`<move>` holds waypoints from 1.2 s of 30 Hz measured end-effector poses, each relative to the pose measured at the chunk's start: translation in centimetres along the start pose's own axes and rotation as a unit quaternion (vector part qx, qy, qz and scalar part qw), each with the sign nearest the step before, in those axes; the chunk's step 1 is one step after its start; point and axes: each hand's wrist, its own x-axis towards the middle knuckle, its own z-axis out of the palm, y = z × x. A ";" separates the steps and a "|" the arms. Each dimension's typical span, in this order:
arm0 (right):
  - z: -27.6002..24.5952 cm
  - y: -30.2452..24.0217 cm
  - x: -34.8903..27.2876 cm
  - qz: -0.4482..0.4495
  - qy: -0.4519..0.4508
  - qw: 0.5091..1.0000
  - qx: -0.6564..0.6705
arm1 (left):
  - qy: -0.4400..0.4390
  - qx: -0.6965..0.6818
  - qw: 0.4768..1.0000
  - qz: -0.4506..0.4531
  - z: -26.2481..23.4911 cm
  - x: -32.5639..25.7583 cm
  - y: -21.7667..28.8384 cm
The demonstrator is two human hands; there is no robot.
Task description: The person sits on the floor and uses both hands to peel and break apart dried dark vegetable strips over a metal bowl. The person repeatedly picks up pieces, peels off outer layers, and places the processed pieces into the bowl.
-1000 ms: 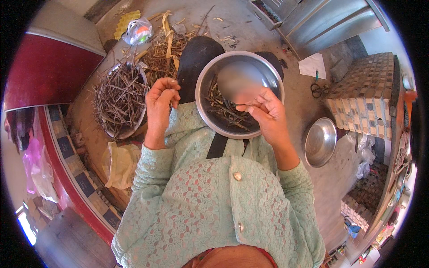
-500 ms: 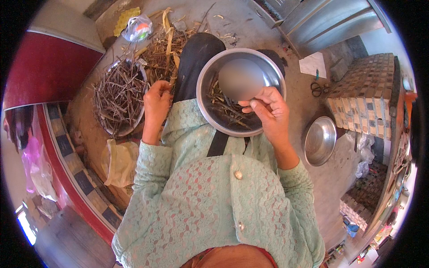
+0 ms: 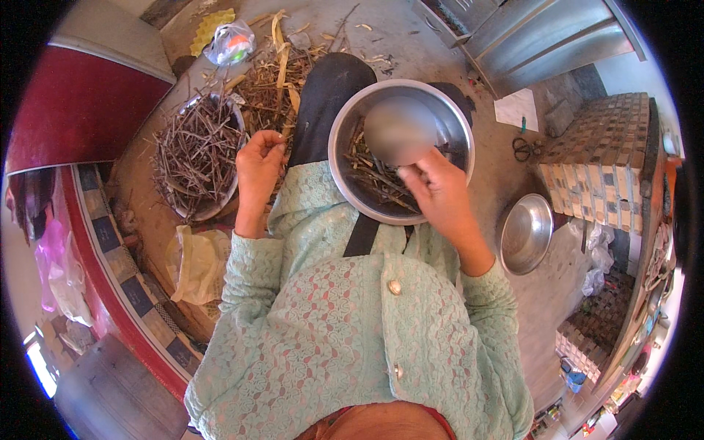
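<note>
A steel bowl (image 3: 336,180) rests on my lap, holding short, dry, twig-like pieces (image 3: 378,176) in brown and greenish tones. Over its right side is my right hand (image 3: 438,192), its thumb and fingers drawn together and pointing down into the bowl. Whatever those fingertips hold is hidden, and a blurred patch covers part of the bowl's inside. My left hand (image 3: 259,165) is raised left of my knee, thumb and fingers pinched. Anything in that pinch is too small to make out. Beside it stands a basin (image 3: 238,117) heaped with dry brown twigs (image 3: 194,158).
More dry stalks (image 3: 275,81) lie on the floor beyond my left hand, near a clear plastic bag (image 3: 230,42). To my right are an empty metal basin (image 3: 526,233), scissors (image 3: 522,149), a white paper (image 3: 516,110) and a brick-patterned block (image 3: 594,161).
My right hand has turned and lowered, its fingers now pointing down into the bowl. The left hand keeps almost the same place and pinch. The view has shifted slightly.
</note>
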 end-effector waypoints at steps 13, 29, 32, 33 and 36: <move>1.2 0.7 3.2 -0.109 -0.022 0.929 -0.353 | -0.094 0.046 0.988 0.117 4.4 -1.8 3.9; -2.9 1.3 5.1 -0.058 -0.023 0.987 -0.148 | -0.087 0.052 0.989 0.105 4.6 -2.1 3.5; -3.1 0.9 5.3 -0.069 -0.014 0.992 -0.103 | -0.084 0.059 0.988 0.115 4.4 -2.1 3.5; -3.2 0.8 5.3 -0.076 -0.009 0.993 -0.088 | -0.082 0.057 0.988 0.117 4.4 -2.1 3.5; -3.4 0.6 5.1 -0.035 -0.036 0.998 -0.040 | -0.057 0.056 0.988 0.130 4.4 -2.4 3.5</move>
